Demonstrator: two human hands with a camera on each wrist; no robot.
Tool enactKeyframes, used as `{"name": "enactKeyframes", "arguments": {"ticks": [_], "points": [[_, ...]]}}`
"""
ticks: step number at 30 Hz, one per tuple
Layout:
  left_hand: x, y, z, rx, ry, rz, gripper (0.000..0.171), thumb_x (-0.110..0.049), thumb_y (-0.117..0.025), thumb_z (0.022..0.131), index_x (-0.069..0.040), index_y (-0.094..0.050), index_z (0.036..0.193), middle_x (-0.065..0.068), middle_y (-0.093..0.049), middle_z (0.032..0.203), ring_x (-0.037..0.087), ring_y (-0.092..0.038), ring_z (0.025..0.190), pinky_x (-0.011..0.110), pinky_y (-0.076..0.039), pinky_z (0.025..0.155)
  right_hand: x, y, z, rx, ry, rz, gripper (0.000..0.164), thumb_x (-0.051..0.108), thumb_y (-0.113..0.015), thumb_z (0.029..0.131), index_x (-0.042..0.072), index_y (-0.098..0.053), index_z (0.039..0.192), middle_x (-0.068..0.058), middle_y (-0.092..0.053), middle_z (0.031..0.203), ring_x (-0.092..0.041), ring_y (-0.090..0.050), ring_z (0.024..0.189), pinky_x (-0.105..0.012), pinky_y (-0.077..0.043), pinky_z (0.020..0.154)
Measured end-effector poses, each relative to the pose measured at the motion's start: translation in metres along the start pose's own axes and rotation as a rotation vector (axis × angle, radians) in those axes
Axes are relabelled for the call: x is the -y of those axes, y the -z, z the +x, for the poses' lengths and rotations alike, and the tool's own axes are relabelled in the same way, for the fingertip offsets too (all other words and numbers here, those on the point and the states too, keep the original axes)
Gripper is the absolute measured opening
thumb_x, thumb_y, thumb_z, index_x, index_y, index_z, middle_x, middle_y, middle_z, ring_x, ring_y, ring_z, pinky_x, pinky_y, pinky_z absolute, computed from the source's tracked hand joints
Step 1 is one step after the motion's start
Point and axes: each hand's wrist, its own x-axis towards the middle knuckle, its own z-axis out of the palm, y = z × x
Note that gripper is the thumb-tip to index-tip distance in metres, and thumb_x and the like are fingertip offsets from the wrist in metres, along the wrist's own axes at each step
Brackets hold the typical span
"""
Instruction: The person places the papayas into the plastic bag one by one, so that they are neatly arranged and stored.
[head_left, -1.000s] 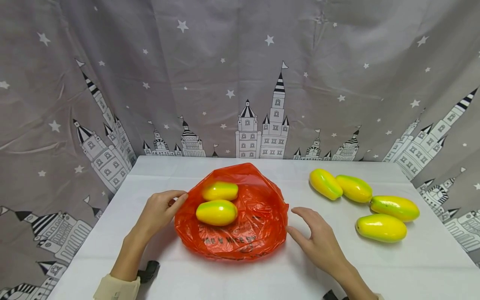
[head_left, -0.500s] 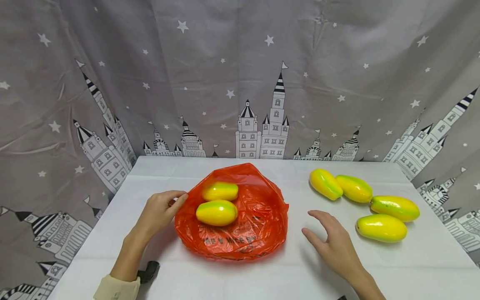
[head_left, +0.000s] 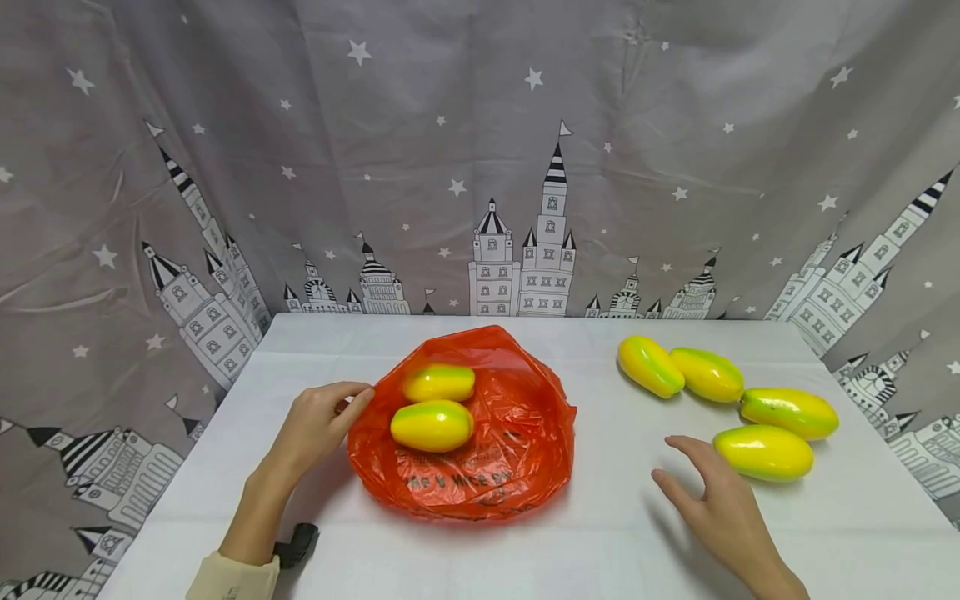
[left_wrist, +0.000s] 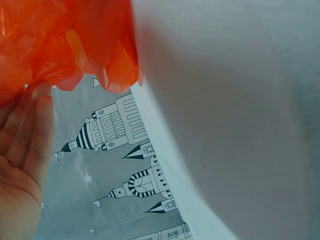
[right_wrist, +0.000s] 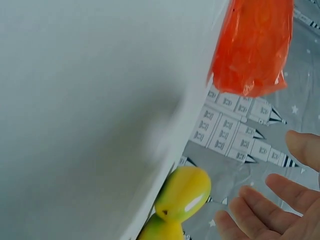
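A red plastic bag (head_left: 517, 433) lies with its mouth spread on the white table. Inside it, on the left, are two glossy yellow-green fruits, oblong like papayas: one farther back (head_left: 438, 383) and one nearer (head_left: 432, 426). My left hand (head_left: 321, 423) pinches the bag's left rim between thumb and index finger; in the left wrist view its fingertips reach the crumpled plastic. My right hand (head_left: 723, 508) is over the table with thumb and fingers spread, holding nothing. Its index finger is close to the front fruit (head_left: 765, 452) of the right-hand group.
Several more such fruits lie at the right, among them a back left one (head_left: 651, 367), its neighbour (head_left: 707, 374) and one farther right (head_left: 790, 413). A grey curtain (head_left: 420, 125) with castles and stars stands behind the table (head_left: 600, 533).
My right hand has moved away from the bag's right rim, rightward to the fruits. The left hand keeps its place at the bag, which looks unchanged.
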Motion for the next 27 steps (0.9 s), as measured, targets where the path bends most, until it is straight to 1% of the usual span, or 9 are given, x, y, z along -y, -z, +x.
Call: {"name": "enactKeyframes", "arguments": {"ticks": [8,14,15,17,20,21,22,24,27], "points": [[0.000,-0.001,0.000,0.005,0.002,-0.002,0.016,-0.010,-0.067,0.094,0.001,-0.075,0.102,0.014,-0.073,0.096,0.028,-0.070,0.080,0.045,-0.058,0.070,-0.012,0.011,0.000,-0.022,0.002,-0.027,0.042,0.009,-0.080,0.081,0.000,-0.063,0.118,-0.015,-0.064,0.115,-0.036,-0.057,0.107,-0.008,-0.026,0.095],[0.000,0.000,0.000,0.017,0.014,-0.003,0.018,-0.012,-0.066,0.095,0.001,-0.074,0.103,0.015,-0.073,0.097,0.029,-0.070,0.081,0.045,-0.058,0.071,-0.024,0.021,0.004,-0.050,0.022,-0.041,0.044,0.004,-0.081,0.077,-0.003,-0.063,0.116,-0.021,-0.064,0.114,-0.039,-0.057,0.104,-0.006,-0.024,0.095],[-0.001,0.000,0.000,0.017,0.017,-0.002,0.018,-0.012,-0.066,0.095,0.001,-0.074,0.103,0.015,-0.073,0.098,0.029,-0.070,0.081,0.045,-0.058,0.070,-0.026,0.023,0.005,-0.059,0.032,-0.045,0.044,0.003,-0.082,0.076,-0.004,-0.063,0.115,-0.022,-0.064,0.113,-0.041,-0.056,0.106,-0.010,-0.026,0.099],[-0.001,0.000,0.000,0.018,0.020,0.000,0.018,-0.013,-0.066,0.095,0.001,-0.074,0.104,0.015,-0.073,0.098,0.029,-0.070,0.081,0.045,-0.058,0.071,-0.031,0.027,0.006,-0.066,0.042,-0.060,0.044,0.002,-0.082,0.075,-0.005,-0.063,0.114,-0.025,-0.063,0.113,-0.044,-0.054,0.108,-0.026,-0.032,0.105],[-0.001,0.000,0.000,0.018,0.022,0.002,0.018,-0.013,-0.066,0.095,0.001,-0.074,0.104,0.015,-0.073,0.098,0.029,-0.070,0.081,0.045,-0.058,0.071,-0.038,0.033,0.006,-0.055,0.033,-0.087,0.044,0.003,-0.081,0.075,-0.005,-0.063,0.114,-0.028,-0.061,0.115,-0.047,-0.052,0.110,-0.053,-0.037,0.097],[-0.001,0.000,0.000,0.017,0.021,0.003,0.018,-0.013,-0.066,0.095,0.001,-0.074,0.104,0.015,-0.073,0.098,0.029,-0.070,0.081,0.045,-0.058,0.071,-0.040,0.035,0.006,-0.048,0.026,-0.095,0.044,0.004,-0.081,0.076,-0.005,-0.063,0.115,-0.029,-0.060,0.116,-0.047,-0.051,0.111,-0.059,-0.036,0.093],[-0.001,0.000,0.000,0.018,0.020,0.002,0.018,-0.013,-0.066,0.095,0.001,-0.074,0.104,0.015,-0.073,0.098,0.029,-0.070,0.081,0.045,-0.058,0.071,-0.042,0.036,0.005,-0.041,0.018,-0.104,0.044,0.004,-0.081,0.076,-0.005,-0.062,0.115,-0.029,-0.060,0.117,-0.047,-0.050,0.111,-0.060,-0.035,0.093],[-0.001,0.000,0.000,0.020,0.020,0.002,0.018,-0.013,-0.066,0.095,0.001,-0.074,0.104,0.015,-0.073,0.098,0.029,-0.070,0.081,0.045,-0.058,0.071,-0.047,0.040,0.004,-0.041,0.017,-0.115,0.044,0.005,-0.080,0.076,-0.004,-0.062,0.115,-0.028,-0.059,0.119,-0.047,-0.049,0.111,-0.055,-0.033,0.101],[0.000,0.000,0.000,0.020,0.021,0.004,0.018,-0.013,-0.066,0.095,0.001,-0.074,0.104,0.015,-0.073,0.098,0.029,-0.070,0.081,0.045,-0.058,0.071,-0.055,0.044,0.002,-0.046,0.037,-0.116,0.044,0.005,-0.081,0.076,-0.005,-0.061,0.114,-0.029,-0.057,0.121,-0.048,-0.046,0.114,-0.044,-0.025,0.113]]}}
